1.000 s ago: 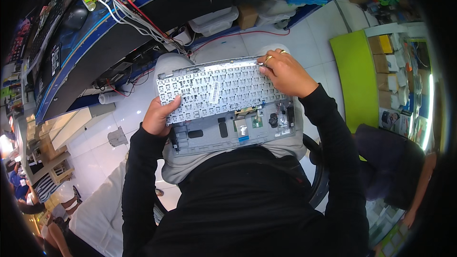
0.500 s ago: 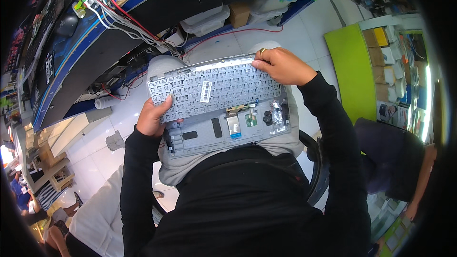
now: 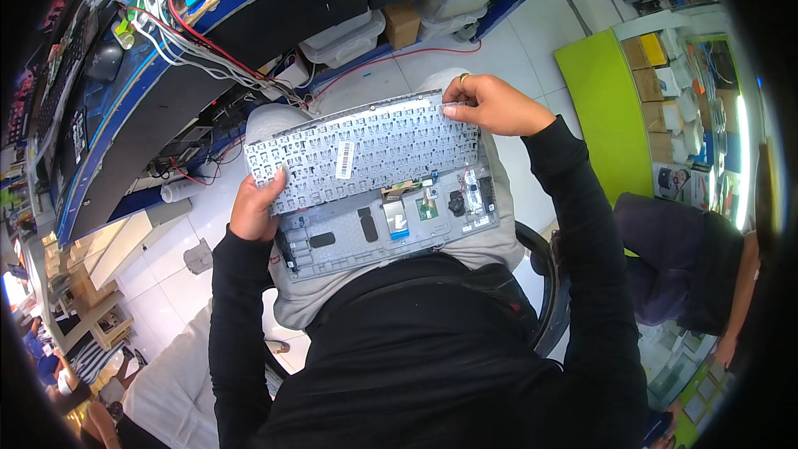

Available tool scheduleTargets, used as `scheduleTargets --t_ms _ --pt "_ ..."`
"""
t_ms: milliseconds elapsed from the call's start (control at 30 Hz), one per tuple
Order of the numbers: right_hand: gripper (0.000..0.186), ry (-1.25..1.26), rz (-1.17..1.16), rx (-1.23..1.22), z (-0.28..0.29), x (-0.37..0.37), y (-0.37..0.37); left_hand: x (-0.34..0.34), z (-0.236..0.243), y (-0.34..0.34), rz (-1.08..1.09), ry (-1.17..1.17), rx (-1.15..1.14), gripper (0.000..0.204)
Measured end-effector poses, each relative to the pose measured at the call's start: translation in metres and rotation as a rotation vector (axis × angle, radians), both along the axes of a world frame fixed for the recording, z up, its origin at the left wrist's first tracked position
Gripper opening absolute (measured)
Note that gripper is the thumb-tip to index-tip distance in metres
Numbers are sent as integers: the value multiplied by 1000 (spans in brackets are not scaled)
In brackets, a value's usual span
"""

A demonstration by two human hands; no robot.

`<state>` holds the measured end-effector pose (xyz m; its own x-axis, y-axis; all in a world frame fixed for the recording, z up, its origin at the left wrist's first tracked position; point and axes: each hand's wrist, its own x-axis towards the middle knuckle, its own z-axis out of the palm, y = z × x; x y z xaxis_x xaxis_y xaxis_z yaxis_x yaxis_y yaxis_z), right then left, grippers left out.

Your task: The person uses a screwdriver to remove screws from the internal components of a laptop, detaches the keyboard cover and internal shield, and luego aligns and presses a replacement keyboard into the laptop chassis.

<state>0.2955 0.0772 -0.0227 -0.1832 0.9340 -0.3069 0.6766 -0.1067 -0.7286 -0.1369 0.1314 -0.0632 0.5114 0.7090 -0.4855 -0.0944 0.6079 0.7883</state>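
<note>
A laptop's grey palm-rest cover (image 3: pixel 345 254) lies on my lap with its inner side up. Over its far half is a keyboard (image 3: pixel 386 137), its metal back showing many small cut-outs and a white label (image 3: pixel 343 160). My left hand (image 3: pixel 253 206) is closed around the near left corner, thumb on top of the keyboard's back. My right hand (image 3: pixel 503 106) pinches the far right edge, some fingers hidden beneath. A ribbon cable (image 3: pixel 396 218) and a small green circuit board (image 3: pixel 427 206) sit in the cover's near half. How far the keyboard is lifted off the cover, I cannot tell.
Ahead stands a dark desk front (image 3: pixel 291 12) with bundled cables (image 3: pixel 199 54) hanging at its left. Plastic bins (image 3: pixel 345 37) are beneath it. A lime-green panel (image 3: pixel 594 116) and shelves are at right. Beside me at right sits another person (image 3: pixel 665 258).
The view has shifted slightly, so the keyboard and cover appear a little further left. My right hand stays at the far right edge, its fingers slightly straighter. My left hand keeps its grip.
</note>
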Motion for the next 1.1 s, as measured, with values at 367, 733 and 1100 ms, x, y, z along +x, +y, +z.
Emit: scheduleTargets --t_ms 367,733,1100 --pt "40 274 -308 -241 -8 8 -26 3 2 0 -7 9 -25 40" --pt "30 -198 -464 95 -3 -21 -87 4 -2 -2 6 -21 -24 38" --pt "11 -457 -211 334 -3 -37 -127 5 -2 -2 53 7 -100 39"
